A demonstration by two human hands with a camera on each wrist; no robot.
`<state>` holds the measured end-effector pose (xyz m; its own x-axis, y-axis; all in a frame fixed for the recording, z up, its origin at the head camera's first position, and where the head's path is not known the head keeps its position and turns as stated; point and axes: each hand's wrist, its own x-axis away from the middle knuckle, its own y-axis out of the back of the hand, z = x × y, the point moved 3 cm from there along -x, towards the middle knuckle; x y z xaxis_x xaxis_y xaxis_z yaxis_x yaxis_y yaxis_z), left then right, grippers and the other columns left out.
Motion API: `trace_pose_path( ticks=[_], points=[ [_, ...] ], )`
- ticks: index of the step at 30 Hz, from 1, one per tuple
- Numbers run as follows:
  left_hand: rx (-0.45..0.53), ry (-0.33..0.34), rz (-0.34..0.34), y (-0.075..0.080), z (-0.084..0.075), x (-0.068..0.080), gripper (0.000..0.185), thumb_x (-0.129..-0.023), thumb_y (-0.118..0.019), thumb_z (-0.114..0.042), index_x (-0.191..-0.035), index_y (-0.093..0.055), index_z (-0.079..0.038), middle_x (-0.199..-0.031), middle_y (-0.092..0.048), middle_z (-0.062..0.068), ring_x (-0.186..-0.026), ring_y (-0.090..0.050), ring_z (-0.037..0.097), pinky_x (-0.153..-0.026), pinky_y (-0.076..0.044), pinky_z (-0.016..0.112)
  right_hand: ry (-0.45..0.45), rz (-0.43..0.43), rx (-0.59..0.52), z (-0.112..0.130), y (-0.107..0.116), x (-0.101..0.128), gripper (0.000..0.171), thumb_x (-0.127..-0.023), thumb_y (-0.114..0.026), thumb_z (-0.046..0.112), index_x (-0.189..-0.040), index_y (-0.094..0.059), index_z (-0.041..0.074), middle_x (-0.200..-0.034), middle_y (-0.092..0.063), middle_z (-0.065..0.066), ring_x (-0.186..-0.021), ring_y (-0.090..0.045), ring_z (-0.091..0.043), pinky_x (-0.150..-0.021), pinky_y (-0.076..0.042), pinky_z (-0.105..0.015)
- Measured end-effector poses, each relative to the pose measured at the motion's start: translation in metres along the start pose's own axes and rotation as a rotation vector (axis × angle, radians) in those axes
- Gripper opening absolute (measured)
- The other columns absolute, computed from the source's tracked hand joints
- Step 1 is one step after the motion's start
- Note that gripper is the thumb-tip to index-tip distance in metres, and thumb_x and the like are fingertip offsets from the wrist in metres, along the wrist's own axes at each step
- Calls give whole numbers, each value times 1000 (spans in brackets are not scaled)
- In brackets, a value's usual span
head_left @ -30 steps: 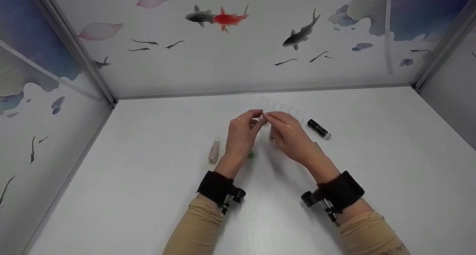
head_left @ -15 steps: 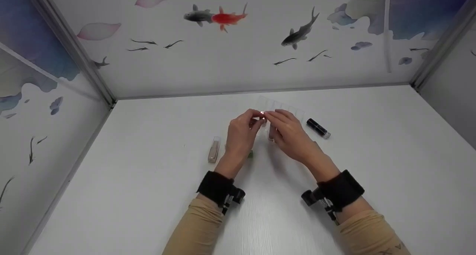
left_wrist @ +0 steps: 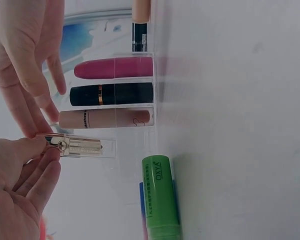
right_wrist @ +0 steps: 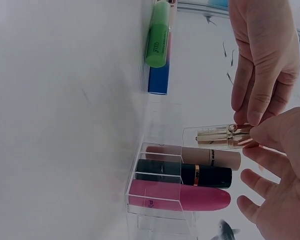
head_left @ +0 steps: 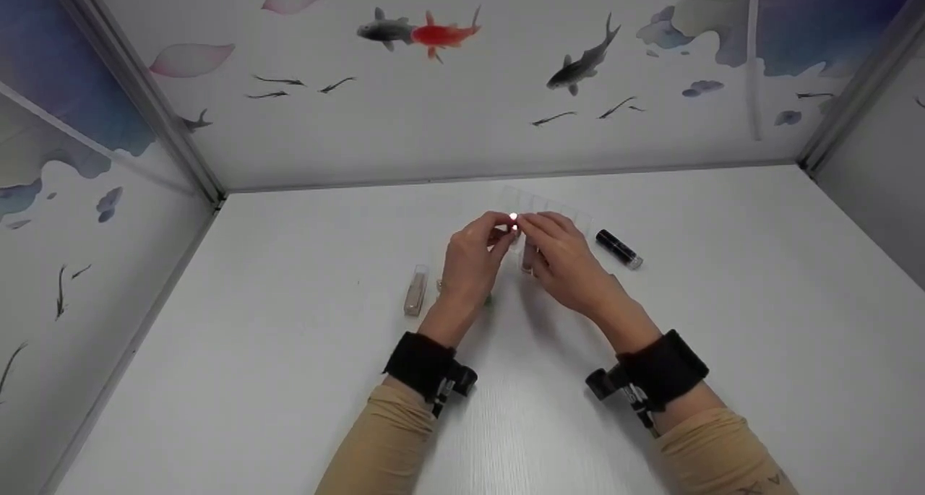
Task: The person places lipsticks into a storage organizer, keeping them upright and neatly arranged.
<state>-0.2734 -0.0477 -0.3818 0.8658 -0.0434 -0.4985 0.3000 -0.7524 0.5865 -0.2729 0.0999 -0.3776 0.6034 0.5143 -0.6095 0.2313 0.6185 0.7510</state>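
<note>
A white tabletop (head_left: pixel 253 379) fills the foreground below a white back wall (head_left: pixel 470 119) painted with red and grey fish, as a person in tan sleeves (head_left: pixel 383 441) and black wristbands (head_left: pixel 419 365) works with both hands together at their fingertips. Just under the hands stands a clear organizer (right_wrist: pixel 162 217). In front of it, a green tube (left_wrist: pixel 160 187), its label reading "OXYA" above smaller lettering too fine to make out, lies beside a blue box (right_wrist: pixel 158 80). A black tube (head_left: pixel 619 249) lies to the right, and a beige boxed item (head_left: pixel 415 293) to the left. Three tubes stand in neighboring compartments: a pink tube (left_wrist: pixel 112 68) with a blurred mark, a black-and-gold tube (left_wrist: pixel 110 94) and a beige tube (left_wrist: pixel 105 118) with dark lettering that cannot be read. Beside the beige tube, a clear-cased gold tube (left_wrist: pixel 82 145) is held upright, its lower end about level with the compartment tops, its fine lettering illegible; the left hand (head_left: pixel 470 256) pinches its upper end, where the fingertips of the right hand (head_left: pixel 567 267) also meet, though whether they grip or merely touch cannot be told
</note>
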Motion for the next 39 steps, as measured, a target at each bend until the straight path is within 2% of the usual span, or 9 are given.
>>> trace_pose_path(
  ticks=[9, 14, 27, 32, 39],
  points=[
    [-5, -8, -27, 2, 0, 1, 19, -94, -69, -15, -113, -70, -13, -106, -76, 0, -92, -72, 9, -81, -58, 18, 23, -12, 33, 3, -1, 1, 37, -97, -55, -3, -133, -58, -7, -128, -64, -21, -124, -54, -40, -107, -46, -52],
    [4, 9, -16, 1, 0, 1, 20, -95, -68, -15, -114, -70, -13, -108, -76, 0, -94, -72, 9, -83, -58, 18, -5, -1, 41, 4, -1, 0, 38, -97, -56, -2, -134, -58, -6, -129, -62, -21, -124, -53, -40, -107, -45, -53],
    [15, 66, 63, -2, 1, 1, 25, -95, -67, -14, -120, -67, -13, -115, -74, 2, -99, -73, 12, -87, -59, 21, -9, 6, 94, 0, -5, 1, 40, -95, -60, 1, -134, -57, -8, -128, -63, -23, -123, -54, -42, -107, -44, -55],
    [5, 62, 87, -3, 1, 0, 28, -96, -65, -13, -124, -66, -14, -120, -72, 2, -104, -72, 12, -90, -58, 23, 2, -11, 101, -2, -7, 3, 41, -93, -61, -2, -133, -56, -10, -129, -63, -25, -125, -53, -45, -109, -42, -55],
    [-41, 52, 136, -5, 2, 1, 35, -97, -64, -10, -132, -63, -14, -127, -70, 3, -111, -69, 15, -95, -56, 26, -46, 17, 75, -7, -9, 5, 49, -85, -56, -10, -134, -50, -6, -127, -62, -22, -129, -48, -46, -110, -41, -57]
  ],
)
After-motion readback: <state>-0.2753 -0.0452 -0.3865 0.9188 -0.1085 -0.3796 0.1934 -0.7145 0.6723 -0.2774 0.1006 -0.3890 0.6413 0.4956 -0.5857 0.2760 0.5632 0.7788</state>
